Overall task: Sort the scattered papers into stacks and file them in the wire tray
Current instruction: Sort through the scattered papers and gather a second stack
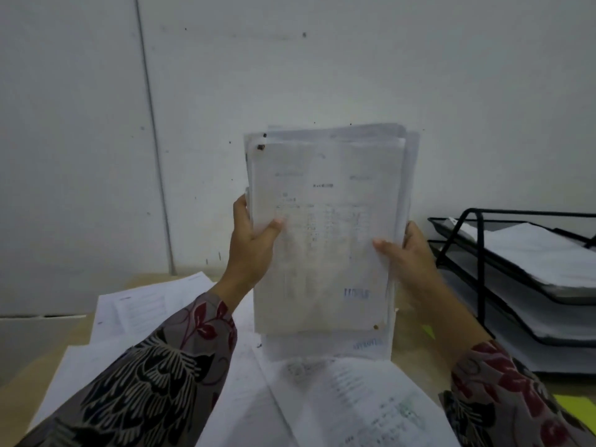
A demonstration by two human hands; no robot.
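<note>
paper stack [325,233] upright above table [80,330], centre | left hand [250,245] and right hand [411,253] each grip a side edge | likely light, floppy, slippery: sheets uneven, may fan | wire tray [480,253] far right

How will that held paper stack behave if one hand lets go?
The stack would probably flop: it is loose sheets, gripped at both side edges by the left hand and right hand. The sheets may fan or slide apart, since the top and bottom edges are already uneven. It looks thick enough to be fairly heavy for one hand.
</note>
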